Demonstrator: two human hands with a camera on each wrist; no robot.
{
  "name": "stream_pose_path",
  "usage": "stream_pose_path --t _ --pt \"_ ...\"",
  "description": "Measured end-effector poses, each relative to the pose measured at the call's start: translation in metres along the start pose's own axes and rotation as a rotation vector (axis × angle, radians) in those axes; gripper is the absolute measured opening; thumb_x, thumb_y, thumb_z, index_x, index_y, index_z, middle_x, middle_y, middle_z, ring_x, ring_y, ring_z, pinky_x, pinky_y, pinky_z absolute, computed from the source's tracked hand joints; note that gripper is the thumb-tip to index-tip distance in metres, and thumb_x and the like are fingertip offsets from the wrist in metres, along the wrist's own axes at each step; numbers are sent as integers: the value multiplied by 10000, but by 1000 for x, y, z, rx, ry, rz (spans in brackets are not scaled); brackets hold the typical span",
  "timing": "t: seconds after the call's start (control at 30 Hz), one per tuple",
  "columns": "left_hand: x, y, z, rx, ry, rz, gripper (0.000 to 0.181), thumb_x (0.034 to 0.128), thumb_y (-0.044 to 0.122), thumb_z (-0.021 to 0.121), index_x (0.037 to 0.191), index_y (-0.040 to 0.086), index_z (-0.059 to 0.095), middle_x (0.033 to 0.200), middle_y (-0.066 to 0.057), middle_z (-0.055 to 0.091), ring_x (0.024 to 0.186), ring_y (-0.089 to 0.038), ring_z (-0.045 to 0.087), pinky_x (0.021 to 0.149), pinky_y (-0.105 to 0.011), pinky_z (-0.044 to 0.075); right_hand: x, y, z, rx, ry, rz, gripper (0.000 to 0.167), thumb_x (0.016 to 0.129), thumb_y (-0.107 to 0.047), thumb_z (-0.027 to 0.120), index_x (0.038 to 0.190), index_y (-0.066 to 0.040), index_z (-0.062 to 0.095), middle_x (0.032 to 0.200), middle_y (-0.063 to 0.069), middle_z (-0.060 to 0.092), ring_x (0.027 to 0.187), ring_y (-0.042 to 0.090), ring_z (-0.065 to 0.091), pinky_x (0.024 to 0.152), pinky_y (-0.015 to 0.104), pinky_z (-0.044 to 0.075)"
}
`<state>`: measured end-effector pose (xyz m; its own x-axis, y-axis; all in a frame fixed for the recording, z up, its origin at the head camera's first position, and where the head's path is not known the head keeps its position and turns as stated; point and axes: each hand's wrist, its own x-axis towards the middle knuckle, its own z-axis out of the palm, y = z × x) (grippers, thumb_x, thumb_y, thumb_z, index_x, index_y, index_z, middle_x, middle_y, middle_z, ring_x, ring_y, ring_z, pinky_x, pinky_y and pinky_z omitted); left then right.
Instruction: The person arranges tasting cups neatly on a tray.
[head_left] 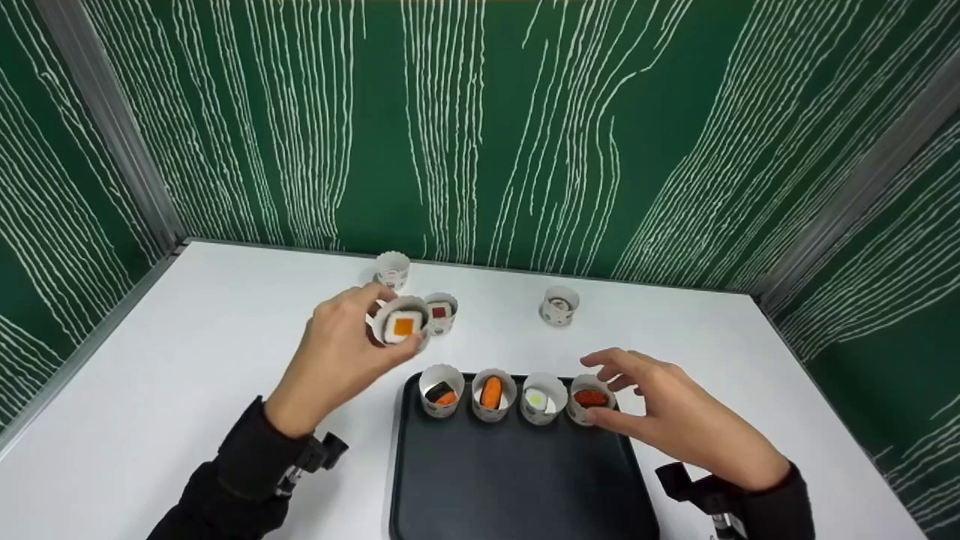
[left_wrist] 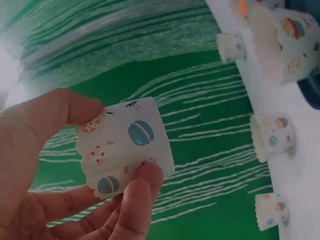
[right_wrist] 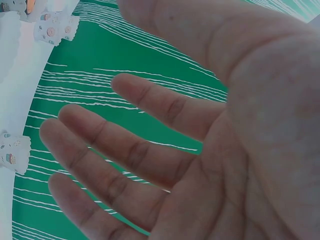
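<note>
Tray (head_left: 525, 480): near & mid part open, room for a hand. Far edge blocked by row of 4 cups (head_left: 491, 415), narrow gaps betw.; R hand (head_left: 664, 397) crowds the row's R end, thumb at rim, contact unclear. Beyond tray's L half: tight, L hand (head_left: 337, 334) w/ held cup (head_left: 405, 303) + 2 standing cups (head_left: 441, 324) close by. Beyond R half: lone cup (head_left: 557, 316), passable both sides. L of tray: wide tabletop (head_left: 217, 322), L sleeve (head_left: 247, 457) crossing nr. end. Far beyond tray: green wall (head_left: 382, 150) stops reach.
</note>
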<state>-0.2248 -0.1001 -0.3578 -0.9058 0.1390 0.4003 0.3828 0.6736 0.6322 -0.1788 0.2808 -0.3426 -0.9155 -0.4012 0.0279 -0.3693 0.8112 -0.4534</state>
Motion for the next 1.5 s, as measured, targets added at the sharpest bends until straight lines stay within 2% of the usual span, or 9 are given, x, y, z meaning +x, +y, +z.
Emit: stream_pose_path --t 0.17,0.43,0.6,0.73,0.83,0.97,1.17,1.3,1.5 --pt "-11 17 5 -20 -25 33 385 841 254 888 1162 116 728 1003 -28 710 742 -126 610 662 -292 528 1 -1 0 12 -2 8 593 967 -550 756 1454 -247 608 1322 -98 702 1174 162 706 971 465 576" --pt "-27 33 15 -39 -45 131 405 837 231 884 1190 99 735 1014 1 715 832 -106 589 689 -268 498 2 -4 0 27 -2 -11 577 972 -552 749 1442 -245 617 1273 -106 718 1173 189 721 937 389 592" --pt "-35 39 30 -68 -61 209 370 835 224 878 1149 102 724 1045 1 730 896 -112 634 707 -249 523 3 -4 1 14 3 -31 524 985 -484 762 1429 -242 625 1223 -124 737 1151 173 731 943 417 581" --pt "-43 44 43 -104 -88 256 374 826 230 879 1141 107 722 1016 3 714 859 -98 620 686 -225 512 3 -6 4 29 -4 -69 506 1002 -470 746 1426 -221 627 1214 -106 739 1137 192 736 935 386 589" --pt "-49 47 50 -131 -128 271 398 837 247 875 1185 129 722 1013 20 700 852 -83 613 706 -218 507 3 -10 8 60 -25 -92 523 1011 -504 720 1431 -206 627 1273 -84 724 1151 217 734 955 388 601" --pt "-55 51 56 -137 -169 285 431 860 282 872 1245 167 715 1079 35 711 923 -91 624 788 -250 525 4 -17 13 92 -64 -118 537 1014 -525 704 1438 -204 627 1341 -69 701 1183 213 729 995 423 601" --pt "-60 55 62 -138 -202 316 446 864 290 870 1257 165 700 1155 22 717 994 -102 642 840 -251 554 4 -27 21 93 -72 -183 479 1018 -511 701 1414 -248 646 1282 -101 708 1139 137 719 977 365 597" --pt "-62 55 65 -165 -218 337 431 871 265 867 1248 145 695 1155 10 709 984 -92 654 837 -225 564 6 -32 26 101 -61 -248 435 1018 -436 733 1388 -216 668 1200 -105 724 1047 76 710 906 299 605" --pt "-65 55 68 -185 -215 351 429 880 251 864 1256 136 693 1161 -2 715 992 -89 672 833 -204 570 8 -37 31 132 -68 -284 443 1002 -389 768 1383 -185 671 1094 -126 722 962 49 712 850 264 608"
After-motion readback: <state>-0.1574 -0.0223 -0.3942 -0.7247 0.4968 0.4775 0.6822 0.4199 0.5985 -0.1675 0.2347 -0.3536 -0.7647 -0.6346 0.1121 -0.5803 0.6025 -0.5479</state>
